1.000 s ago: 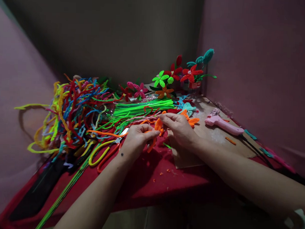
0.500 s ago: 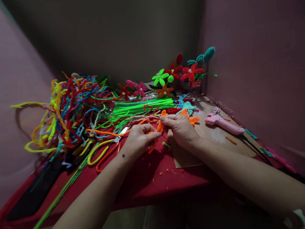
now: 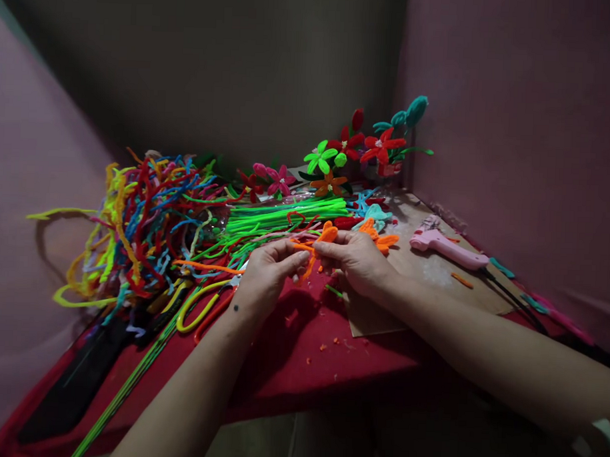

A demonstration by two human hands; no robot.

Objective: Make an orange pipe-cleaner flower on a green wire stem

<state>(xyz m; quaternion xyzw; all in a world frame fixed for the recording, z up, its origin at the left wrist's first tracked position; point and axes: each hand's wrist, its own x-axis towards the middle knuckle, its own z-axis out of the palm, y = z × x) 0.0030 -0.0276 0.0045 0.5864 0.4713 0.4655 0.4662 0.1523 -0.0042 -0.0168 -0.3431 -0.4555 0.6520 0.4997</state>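
In the head view, my right hand [image 3: 357, 257] pinches a looped piece of orange pipe cleaner [image 3: 327, 232], its rounded end pointing up. Its thinner tails hang below the fingers toward the red cloth. My left hand [image 3: 268, 274] is closed just to the left, thumb against fingers, on an orange strand that runs over to the looped piece. The exact grip is partly hidden by the fingers. Behind my right hand lie finished-looking orange petals [image 3: 386, 242]. Scissors [image 3: 199, 308] with yellow and red handles lie beside my left wrist.
A tangled heap of coloured pipe cleaners [image 3: 145, 216] fills the left. Green pipe cleaners [image 3: 285, 213] lie at the back, before several fuzzy flowers [image 3: 327, 182]. A pink glue gun [image 3: 449, 249] rests on cardboard [image 3: 374, 317] at right. Thin green stems [image 3: 129, 382] cross the front left edge.
My left hand has moved left, away from the orange looped piece, opening a gap between the hands. The looped piece has tilted slightly in my right hand, which has stayed nearly in place.
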